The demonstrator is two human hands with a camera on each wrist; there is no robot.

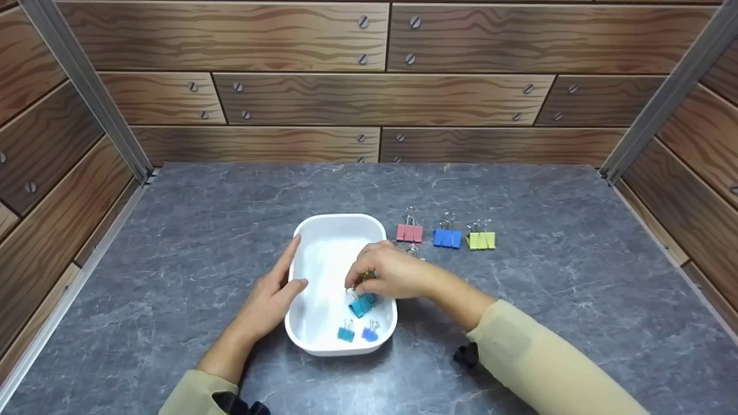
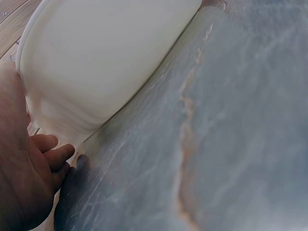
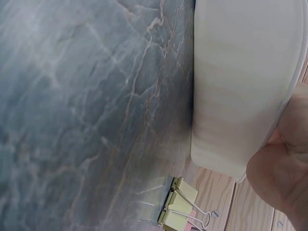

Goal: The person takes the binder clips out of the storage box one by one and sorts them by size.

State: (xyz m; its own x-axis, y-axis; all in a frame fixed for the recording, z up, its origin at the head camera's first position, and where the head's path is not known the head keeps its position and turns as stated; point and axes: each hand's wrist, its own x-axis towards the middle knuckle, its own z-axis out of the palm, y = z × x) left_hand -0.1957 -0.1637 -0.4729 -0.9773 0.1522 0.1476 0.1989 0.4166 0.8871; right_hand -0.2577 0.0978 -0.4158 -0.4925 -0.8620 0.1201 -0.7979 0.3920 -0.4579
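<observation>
A white plastic tub (image 1: 323, 253) stands on the table. Along its left side my left hand (image 1: 266, 302) holds it, thumb over the rim and fingers against the outer wall; the left wrist view shows that hand (image 2: 29, 163) beside the wall. Reaching over the right rim, my right hand (image 1: 395, 271) pinches a teal binder clip (image 1: 362, 304) by its wire handles, inside the tub. The fingertips are partly hidden. Near the tub's front end lie a smaller teal clip (image 1: 346, 333) and a small blue clip (image 1: 370, 333).
Right of the tub, a pink binder clip (image 1: 409, 233), a blue binder clip (image 1: 447, 238) and a yellow binder clip (image 1: 481, 240) stand in a row. Wire handles (image 1: 413, 249) show just behind my right hand. Wood-patterned panels (image 1: 380, 98) enclose the dark marbled table (image 1: 553, 265).
</observation>
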